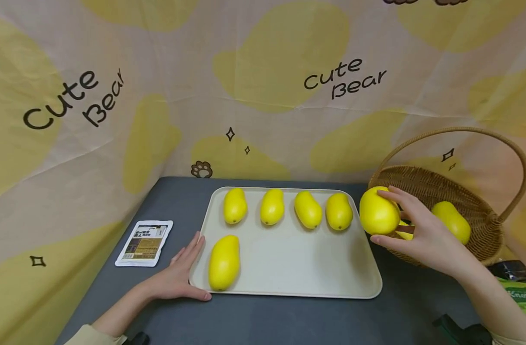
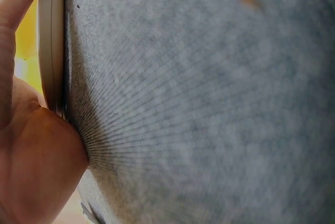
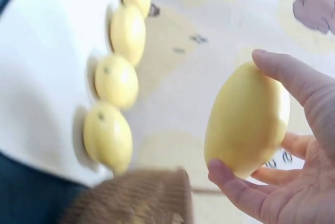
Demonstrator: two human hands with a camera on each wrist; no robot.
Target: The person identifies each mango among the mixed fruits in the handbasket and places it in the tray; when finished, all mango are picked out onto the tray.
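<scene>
My right hand (image 1: 431, 239) holds a yellow mango (image 1: 379, 211) between thumb and fingers, raised between the tray's right end and the basket. In the right wrist view the same mango (image 3: 246, 124) is pinched by the fingertips, its near side fully visible. The cream tray (image 1: 297, 263) carries several mangoes in a row along its far side, the rightmost mango (image 1: 339, 211) near its far right corner. A single mango (image 1: 224, 262) lies at the near left corner. Beside it, my left hand (image 1: 176, 278) rests against the tray's left edge, thumb and fingers spread around that corner.
A wicker basket (image 1: 480, 201) with a tall handle stands right of the tray, with another mango (image 1: 451, 222) inside. A white printed packet (image 1: 144, 243) lies left of the tray. At the far right edge sits a green package (image 1: 520, 294). Patterned cloth (image 1: 271, 96) hangs behind.
</scene>
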